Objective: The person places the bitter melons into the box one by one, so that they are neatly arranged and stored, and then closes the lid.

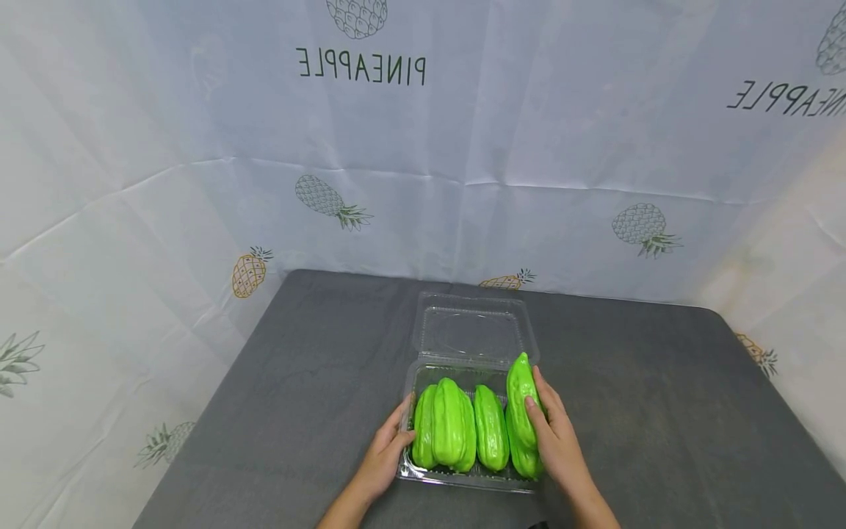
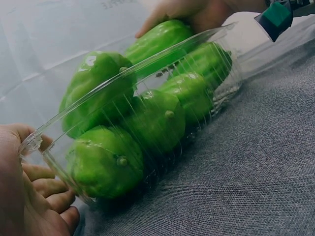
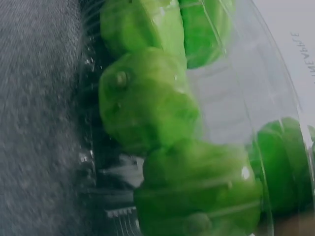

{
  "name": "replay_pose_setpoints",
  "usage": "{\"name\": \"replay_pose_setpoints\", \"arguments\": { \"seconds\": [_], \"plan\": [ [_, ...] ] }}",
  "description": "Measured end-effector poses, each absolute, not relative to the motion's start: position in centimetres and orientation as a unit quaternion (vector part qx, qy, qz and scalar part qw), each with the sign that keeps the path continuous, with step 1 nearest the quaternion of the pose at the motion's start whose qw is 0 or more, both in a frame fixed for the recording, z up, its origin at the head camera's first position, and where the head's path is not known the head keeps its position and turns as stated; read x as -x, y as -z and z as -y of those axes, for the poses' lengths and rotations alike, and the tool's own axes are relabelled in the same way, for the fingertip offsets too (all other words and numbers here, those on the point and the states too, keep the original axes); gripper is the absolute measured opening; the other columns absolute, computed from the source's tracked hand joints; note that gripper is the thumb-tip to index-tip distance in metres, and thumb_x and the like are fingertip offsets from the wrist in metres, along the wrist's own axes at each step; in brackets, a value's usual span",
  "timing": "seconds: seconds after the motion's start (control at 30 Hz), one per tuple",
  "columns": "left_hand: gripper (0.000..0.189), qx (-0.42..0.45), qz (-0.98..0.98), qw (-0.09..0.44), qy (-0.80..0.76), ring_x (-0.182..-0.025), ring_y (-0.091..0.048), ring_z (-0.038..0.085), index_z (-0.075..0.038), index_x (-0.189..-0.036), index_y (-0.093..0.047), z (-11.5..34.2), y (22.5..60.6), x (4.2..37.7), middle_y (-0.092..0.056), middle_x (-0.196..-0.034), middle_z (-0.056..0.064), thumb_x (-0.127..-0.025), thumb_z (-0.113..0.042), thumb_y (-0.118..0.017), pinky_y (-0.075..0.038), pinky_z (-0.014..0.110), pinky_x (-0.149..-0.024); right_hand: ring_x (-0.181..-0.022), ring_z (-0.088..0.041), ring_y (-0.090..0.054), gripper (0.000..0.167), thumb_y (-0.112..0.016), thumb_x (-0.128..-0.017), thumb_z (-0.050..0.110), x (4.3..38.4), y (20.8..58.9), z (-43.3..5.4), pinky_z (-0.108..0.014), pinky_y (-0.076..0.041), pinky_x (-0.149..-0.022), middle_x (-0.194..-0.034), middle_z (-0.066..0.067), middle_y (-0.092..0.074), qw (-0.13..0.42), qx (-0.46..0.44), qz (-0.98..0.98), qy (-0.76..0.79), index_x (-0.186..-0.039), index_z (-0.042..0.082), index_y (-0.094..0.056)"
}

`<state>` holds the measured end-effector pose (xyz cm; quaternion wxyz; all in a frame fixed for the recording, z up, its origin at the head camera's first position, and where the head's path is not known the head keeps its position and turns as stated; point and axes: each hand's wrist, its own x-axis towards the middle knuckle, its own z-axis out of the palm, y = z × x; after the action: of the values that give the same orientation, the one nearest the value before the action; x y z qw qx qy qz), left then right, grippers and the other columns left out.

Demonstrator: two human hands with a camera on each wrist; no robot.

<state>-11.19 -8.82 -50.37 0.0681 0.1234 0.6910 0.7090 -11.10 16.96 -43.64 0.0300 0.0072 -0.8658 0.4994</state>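
A clear plastic clamshell box point(image 1: 468, 485) sits on the table with its lid laid back. Several bright green, ridged bitter melons point(image 1: 490, 430) lie in it side by side, one stacked on others at the left. My left hand point(image 1: 383, 452) grips the box's left side, fingers along the wall and thumb near the front. At the right end, my right hand point(image 1: 555, 433) holds a bitter melon point(image 1: 522, 386), thumb on top and fingers along its right side. This melon overlaps another beneath it, its pointed tip facing away. In the right wrist view, melons point(image 3: 147, 98) show through the wall; the hand is mostly hidden.
The open lid point(image 1: 472, 330) lies flat behind the box. A dark grey cloth point(image 1: 317, 382) covers the table. Behind and beside it hangs a white curtain point(image 1: 423, 132) printed with pineapples. A small dark object point(image 1: 538, 524) shows at the bottom edge.
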Motion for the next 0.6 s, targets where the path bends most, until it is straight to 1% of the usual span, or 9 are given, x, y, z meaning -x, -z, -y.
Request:
{"name": "replay_pose_setpoints", "arguments": {
  "seconds": [0.13,0.23,0.37,0.47,0.6],
  "plan": [
    [0.057,-0.125,-0.691,0.067,-0.708,-0.137,-0.019,0.030,0.005,-0.145,-0.022,8.8,50.4,11.2,-0.021,-0.152,0.024,-0.092,-0.001,-0.040,-0.022,0.006,-0.102,-0.138,-0.045,-0.016,0.054,-0.037,-0.101,0.025,11.0,43.7,-16.5,-0.068,-0.020,-0.102,-0.152,-0.023,-0.019,0.032,-0.013,0.866,-0.499,-0.150,0.012,-0.017],
    [0.056,-0.127,-0.690,0.066,-0.709,-0.137,-0.017,0.034,0.005,-0.145,-0.022,8.8,50.4,11.2,-0.021,-0.152,0.024,-0.092,-0.001,-0.040,-0.022,0.006,-0.102,-0.137,-0.044,-0.019,0.052,-0.037,-0.101,0.023,10.9,43.8,-16.1,-0.068,-0.020,-0.102,-0.151,-0.022,-0.023,0.045,-0.022,0.863,-0.502,-0.149,0.011,-0.020],
    [0.056,-0.128,-0.689,0.064,-0.710,-0.137,-0.017,0.034,0.005,-0.145,-0.022,8.8,50.4,11.2,-0.021,-0.152,0.023,-0.092,-0.001,-0.040,-0.022,0.007,-0.102,-0.135,-0.045,-0.022,0.050,-0.037,-0.100,0.020,10.9,43.9,-15.7,-0.070,-0.021,-0.101,-0.148,-0.024,-0.026,0.066,-0.036,0.863,-0.500,-0.147,0.009,-0.026],
    [0.056,-0.128,-0.688,0.064,-0.711,-0.137,-0.018,0.035,0.004,-0.145,-0.023,8.8,50.4,11.1,-0.021,-0.152,0.023,-0.092,0.000,-0.039,-0.023,0.007,-0.102,-0.135,-0.046,-0.022,0.049,-0.037,-0.100,0.020,10.8,43.9,-15.4,-0.072,-0.021,-0.099,-0.148,-0.025,-0.025,0.068,-0.038,0.866,-0.494,-0.147,0.010,-0.027],
    [0.056,-0.128,-0.687,0.067,-0.712,-0.136,-0.018,0.036,0.004,-0.145,-0.022,8.8,50.3,11.1,-0.021,-0.152,0.024,-0.092,-0.001,-0.039,-0.024,0.008,-0.101,-0.136,-0.046,-0.020,0.049,-0.037,-0.101,0.023,10.7,43.9,-15.2,-0.072,-0.021,-0.099,-0.150,-0.024,-0.024,0.058,-0.030,0.870,-0.489,-0.147,0.010,-0.028]
  ]
}}
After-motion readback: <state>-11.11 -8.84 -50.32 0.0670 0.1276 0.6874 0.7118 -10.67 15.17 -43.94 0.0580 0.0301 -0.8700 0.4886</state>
